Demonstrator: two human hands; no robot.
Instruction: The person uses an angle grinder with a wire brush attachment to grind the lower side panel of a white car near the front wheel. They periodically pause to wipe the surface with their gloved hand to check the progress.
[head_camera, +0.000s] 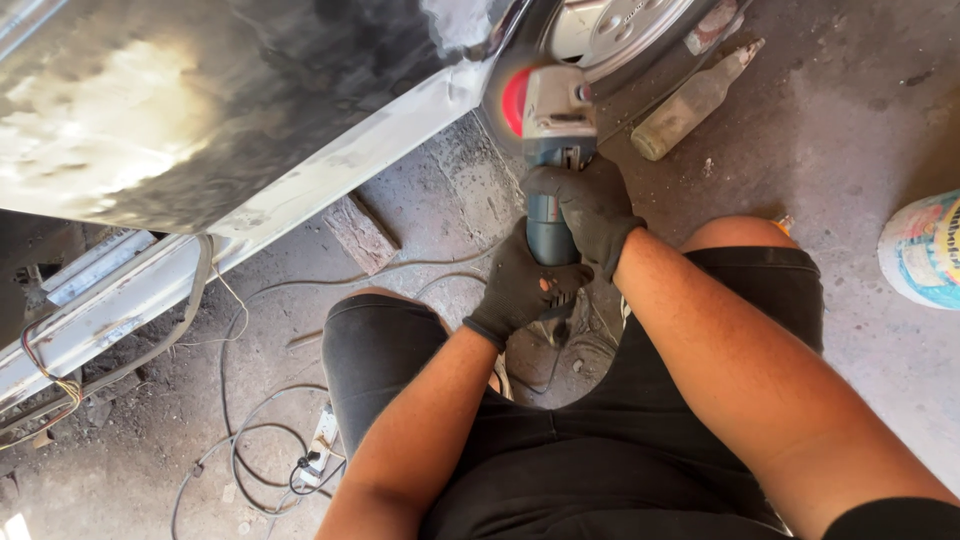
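Note:
Both my hands wear black gloves and grip a blue and grey angle grinder (552, 150). My left hand (518, 285) wraps the rear of its blue body. My right hand (588, 205) clasps the body further forward, just behind the grey head. The grinder's red disc (514, 100) meets the lower edge of a dark car body panel (200, 110) beside the wheel arch. A pale sill strip (330, 165) runs along the panel's bottom edge.
A car wheel with a silver hubcap (620, 30) stands just past the grinder. A dusty bottle (690, 100) lies on the concrete, a white bucket (925, 250) at right. A wooden block (360, 232), loose cables (250, 440) and a power strip (320, 445) lie at left.

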